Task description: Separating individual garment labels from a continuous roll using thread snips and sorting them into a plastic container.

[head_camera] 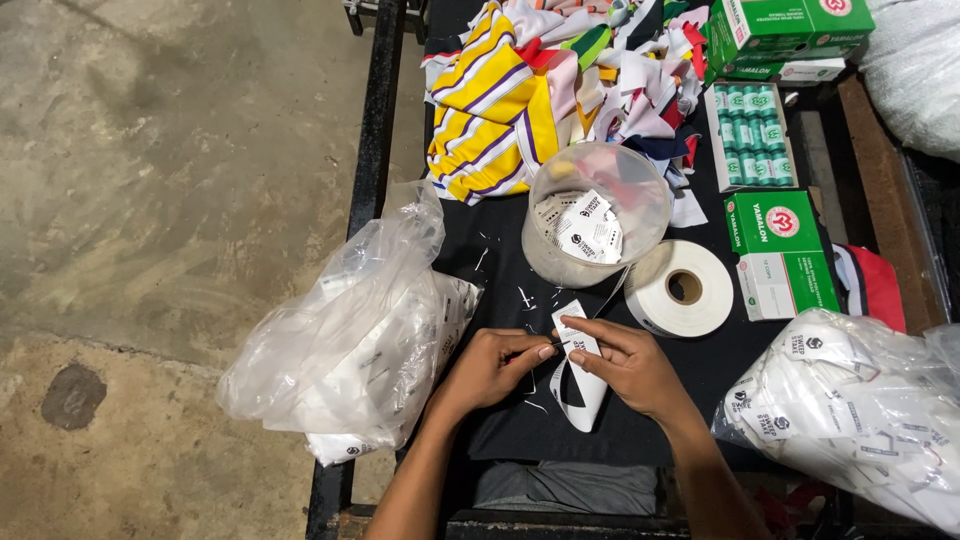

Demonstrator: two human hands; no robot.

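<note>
- We see the left hand [492,366] and right hand [622,362] meeting low at table centre, both pinching one white label strip [579,377] with black print.
- Strip: narrow, glossy, curls down into a loop at 6 o'clock of the hands; top end sticks up between the fingertips.
- Left hand pinched on strip edge, also seems to hold something thin and dark; we can't tell what.
- Clear plastic tub [597,226] at 12 o'clock of the hands: cut white printed labels inside.
- White tape roll [681,288] just beside tub, at its 4 o'clock.
- Clear bag [350,335] at 9 o'clock: white labels.
- Second bag [860,410] at 3 o'clock: same labels.
- Open green box [752,137] at 1 o'clock: green thread spools in rows.
</note>
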